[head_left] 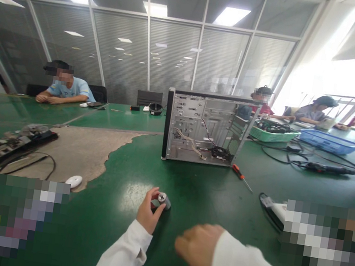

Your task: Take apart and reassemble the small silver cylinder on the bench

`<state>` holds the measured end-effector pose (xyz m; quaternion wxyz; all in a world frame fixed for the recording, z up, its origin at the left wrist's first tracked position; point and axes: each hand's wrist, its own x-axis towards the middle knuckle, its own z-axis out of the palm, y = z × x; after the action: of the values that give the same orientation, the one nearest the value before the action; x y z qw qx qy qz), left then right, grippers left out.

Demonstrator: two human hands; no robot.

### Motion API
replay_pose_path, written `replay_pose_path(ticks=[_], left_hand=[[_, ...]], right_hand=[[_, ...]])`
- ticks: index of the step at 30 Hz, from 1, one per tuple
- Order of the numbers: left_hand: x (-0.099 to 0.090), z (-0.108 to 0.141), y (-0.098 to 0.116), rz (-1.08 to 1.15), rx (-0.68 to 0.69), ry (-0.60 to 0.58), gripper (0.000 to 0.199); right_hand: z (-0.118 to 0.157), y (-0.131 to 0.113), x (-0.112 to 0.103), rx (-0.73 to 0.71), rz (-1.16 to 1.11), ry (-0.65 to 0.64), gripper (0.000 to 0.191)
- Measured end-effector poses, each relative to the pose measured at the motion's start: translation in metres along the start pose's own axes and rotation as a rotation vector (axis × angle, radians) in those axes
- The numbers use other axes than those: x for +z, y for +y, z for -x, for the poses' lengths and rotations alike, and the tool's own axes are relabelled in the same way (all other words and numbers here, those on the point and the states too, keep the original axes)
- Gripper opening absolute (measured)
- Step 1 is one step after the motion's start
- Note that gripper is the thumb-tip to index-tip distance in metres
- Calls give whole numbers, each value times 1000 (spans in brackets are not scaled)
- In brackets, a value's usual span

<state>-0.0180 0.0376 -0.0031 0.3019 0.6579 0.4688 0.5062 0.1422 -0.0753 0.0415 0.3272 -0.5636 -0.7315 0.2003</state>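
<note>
Near the middle of the green table, a small grey metallic cylinder (165,201) stands slightly tilted in view. My left hand (149,211) is closed round it, with the thumb on its near side and the fingers on its far side. To the right and nearer to me, my right hand (198,249) is over the table, blurred by motion, its fingers bent and partly smeared. Nothing can be made out in it. Beyond both hands stands an open computer case (209,129) with cables and a black fan inside.
An orange and black screwdriver (238,172) lies beside the case. Circuit boards (5,145) and cables lie left, near a white oval object (74,180). Green (273,135) and blue (329,142) baskets stand back right, near a power tool (328,169). Several people sit across the table.
</note>
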Motion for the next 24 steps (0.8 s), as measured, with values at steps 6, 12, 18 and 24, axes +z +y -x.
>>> replay_pose_path(ticks=[6, 12, 18, 24], left_hand=[[-1, -2, -1, 33, -28, 5, 40], [-3, -7, -13, 134, -60, 27, 31], [-2, -9, -18, 309, -131, 41, 33], [-6, -10, -17, 429, -247, 65, 35]], right_hand=[[-110, 34, 29, -75, -4, -64, 60], [-103, 54, 66, -35, -312, 5, 56], [-107, 58, 68, -37, -381, 24, 57], [-104, 63, 70, -99, -440, 11, 64]])
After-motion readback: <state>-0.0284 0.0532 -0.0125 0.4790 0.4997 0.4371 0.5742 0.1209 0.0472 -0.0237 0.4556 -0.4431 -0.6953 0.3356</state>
